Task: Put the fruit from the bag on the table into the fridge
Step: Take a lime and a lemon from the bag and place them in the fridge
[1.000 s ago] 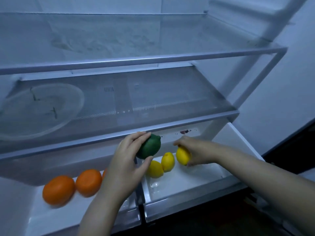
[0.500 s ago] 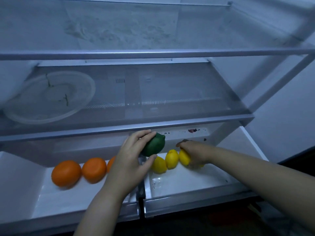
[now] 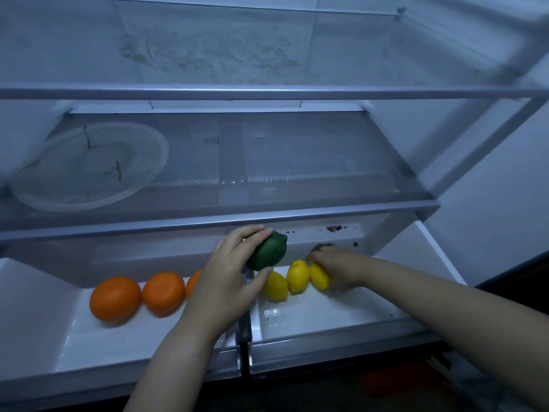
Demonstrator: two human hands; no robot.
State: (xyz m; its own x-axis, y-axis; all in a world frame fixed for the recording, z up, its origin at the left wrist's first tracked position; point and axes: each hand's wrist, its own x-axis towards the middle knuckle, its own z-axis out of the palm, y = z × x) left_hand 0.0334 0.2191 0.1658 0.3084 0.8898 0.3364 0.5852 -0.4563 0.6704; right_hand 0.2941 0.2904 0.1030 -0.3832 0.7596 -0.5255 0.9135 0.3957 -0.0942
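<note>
My left hand (image 3: 228,278) grips a green lime (image 3: 269,249) above the divider between the two open fridge drawers. My right hand (image 3: 337,267) holds a yellow lemon (image 3: 319,276) down on the floor of the right drawer (image 3: 326,315). Two more lemons (image 3: 298,276) (image 3: 275,286) lie just left of it in a row. In the left drawer (image 3: 133,346) sit two oranges (image 3: 115,301) (image 3: 163,293), and a third orange (image 3: 193,283) is half hidden behind my left hand.
A glass shelf (image 3: 237,217) hangs low over the drawers, with a clear round plate (image 3: 89,165) on its left side. A second shelf rail (image 3: 267,93) runs higher up. The fridge's right wall (image 3: 490,203) stands close. Dark floor lies below the drawer fronts.
My right hand has lowered the lemon down beside the other two lemons. My left hand with the lime has stayed in place. The view has tilted a little upward.
</note>
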